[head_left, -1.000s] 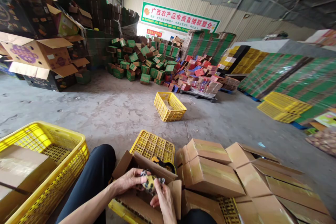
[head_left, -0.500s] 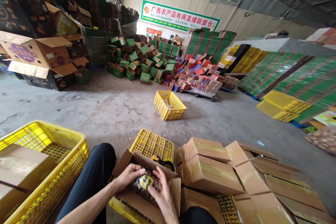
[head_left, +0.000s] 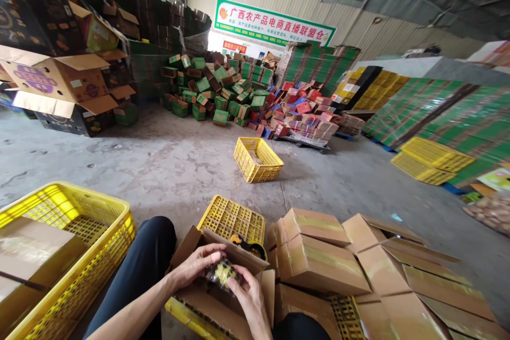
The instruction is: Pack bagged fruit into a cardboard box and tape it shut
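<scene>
Both my hands hold a small yellow-and-black item in clear plastic wrap over an open cardboard box that rests on a yellow crate near my lap. My left hand curls round the item from the left and top. From the right and below, my right hand grips it with bent fingers. A yellow-and-black tape dispenser lies just behind the box on an upturned yellow crate.
A large yellow crate with cardboard inside stands at my left. Sealed and flat cardboard boxes lie at my right. A small yellow crate sits on the concrete floor ahead. Piles of green and red boxes fill the back.
The wrapped item has sunk a little toward the box between my hands. My fingers have closed more tightly round it.
</scene>
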Demonstrator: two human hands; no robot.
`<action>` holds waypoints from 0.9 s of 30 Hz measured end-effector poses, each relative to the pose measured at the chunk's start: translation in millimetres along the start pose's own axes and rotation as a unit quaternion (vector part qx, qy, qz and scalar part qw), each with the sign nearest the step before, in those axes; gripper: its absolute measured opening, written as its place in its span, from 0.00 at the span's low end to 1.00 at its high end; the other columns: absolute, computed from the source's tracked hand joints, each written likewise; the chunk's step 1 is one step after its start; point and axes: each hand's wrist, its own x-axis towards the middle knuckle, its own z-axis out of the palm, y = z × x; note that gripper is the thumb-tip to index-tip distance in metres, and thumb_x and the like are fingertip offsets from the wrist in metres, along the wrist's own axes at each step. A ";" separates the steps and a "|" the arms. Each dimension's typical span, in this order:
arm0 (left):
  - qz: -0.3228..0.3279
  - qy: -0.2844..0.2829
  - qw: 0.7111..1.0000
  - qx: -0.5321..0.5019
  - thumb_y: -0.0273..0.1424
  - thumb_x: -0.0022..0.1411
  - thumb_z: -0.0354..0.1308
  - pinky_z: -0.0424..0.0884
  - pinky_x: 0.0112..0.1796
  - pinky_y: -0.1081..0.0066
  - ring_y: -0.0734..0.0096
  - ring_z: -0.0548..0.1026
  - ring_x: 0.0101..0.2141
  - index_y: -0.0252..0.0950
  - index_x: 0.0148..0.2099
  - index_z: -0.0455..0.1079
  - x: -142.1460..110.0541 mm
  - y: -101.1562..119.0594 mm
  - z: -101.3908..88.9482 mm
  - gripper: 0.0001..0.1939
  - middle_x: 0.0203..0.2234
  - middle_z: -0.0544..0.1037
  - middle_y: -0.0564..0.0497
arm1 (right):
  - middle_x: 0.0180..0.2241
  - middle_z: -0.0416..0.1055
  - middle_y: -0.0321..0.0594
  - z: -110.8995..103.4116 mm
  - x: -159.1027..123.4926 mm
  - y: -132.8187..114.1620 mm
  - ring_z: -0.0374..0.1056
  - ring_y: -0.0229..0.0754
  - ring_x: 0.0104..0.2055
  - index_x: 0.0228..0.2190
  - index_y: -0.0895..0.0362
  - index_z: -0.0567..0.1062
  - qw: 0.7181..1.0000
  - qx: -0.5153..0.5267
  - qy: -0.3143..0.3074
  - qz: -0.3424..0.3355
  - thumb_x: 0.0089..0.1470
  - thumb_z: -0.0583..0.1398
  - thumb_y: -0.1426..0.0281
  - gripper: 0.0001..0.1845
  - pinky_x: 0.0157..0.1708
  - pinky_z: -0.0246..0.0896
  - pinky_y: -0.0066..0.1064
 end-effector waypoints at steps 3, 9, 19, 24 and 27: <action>-0.021 -0.056 0.998 0.001 0.48 0.50 0.79 0.74 0.49 0.61 0.52 0.79 0.50 0.38 0.63 0.75 -4.5 3.9 2.2 0.41 0.54 0.80 0.40 | 0.40 0.86 0.44 -0.7 1.1 8.1 0.82 0.62 0.43 0.39 0.52 0.87 0.999 0.047 -0.006 0.020 0.39 0.75 0.41 0.33 0.41 0.80 0.42; -0.024 -0.029 0.999 0.032 0.47 0.50 0.79 0.76 0.49 0.59 0.53 0.79 0.49 0.36 0.57 0.79 -4.5 1.4 3.1 0.36 0.54 0.79 0.40 | 0.45 0.85 0.46 -3.0 2.7 8.9 0.80 0.63 0.51 0.46 0.51 0.87 0.997 0.037 -0.022 0.058 0.42 0.68 0.32 0.42 0.47 0.79 0.43; -0.024 0.038 0.998 0.035 0.49 0.52 0.78 0.76 0.43 0.65 0.57 0.79 0.46 0.35 0.51 0.80 -2.5 -1.2 0.4 0.31 0.49 0.79 0.42 | 0.65 0.74 0.44 -0.8 -4.5 14.3 0.70 0.59 0.66 0.62 0.47 0.76 0.993 0.027 -0.099 -0.053 0.49 0.73 0.45 0.43 0.65 0.68 0.46; -0.024 -0.027 0.999 0.033 0.54 0.59 0.72 0.76 0.46 0.62 0.55 0.79 0.49 0.37 0.60 0.77 -6.1 -1.2 1.5 0.35 0.52 0.79 0.41 | 0.58 0.81 0.48 -2.6 4.5 19.2 0.75 0.60 0.61 0.54 0.51 0.83 0.997 -0.030 -0.045 -0.048 0.53 0.67 0.40 0.37 0.61 0.71 0.45; -0.007 -0.064 0.998 0.023 0.47 0.54 0.78 0.71 0.57 0.57 0.51 0.77 0.55 0.38 0.67 0.71 -5.3 -3.0 2.9 0.42 0.57 0.79 0.40 | 0.52 0.84 0.49 -4.3 6.4 22.4 0.78 0.62 0.56 0.49 0.53 0.86 0.999 -0.043 -0.005 -0.031 0.49 0.66 0.34 0.41 0.57 0.74 0.44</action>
